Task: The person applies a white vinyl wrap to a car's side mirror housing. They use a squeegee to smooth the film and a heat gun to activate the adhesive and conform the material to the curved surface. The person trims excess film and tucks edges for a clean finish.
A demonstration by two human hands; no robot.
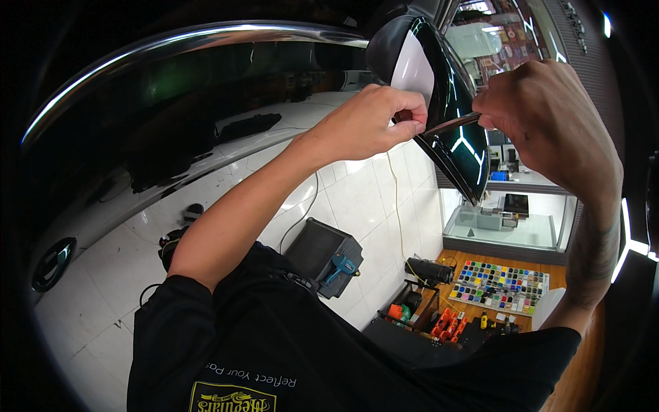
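Observation:
Both my hands are raised in front of a car's side mirror (458, 154), which has a glossy dark housing and a pale mirror glass (413, 65). A thin brown strip (453, 124) stretches between them across the housing; its material is hard to tell. The thumb and fingers of my left hand (367, 123) are pinched at the strip's near-left end, beside the mirror's edge. My right hand (542, 120) grips the other end, its fingertips partly hidden behind the knuckles. Whether the strip touches the housing cannot be made out.
The dark car door (206, 103) with chrome trim curves along the left. A black box-shaped stand (312, 247) with a blue heat gun (340, 269) is on the tiled floor. Cords hang down. A board of colour samples (498, 285) and orange tools (448, 325) lie lower right.

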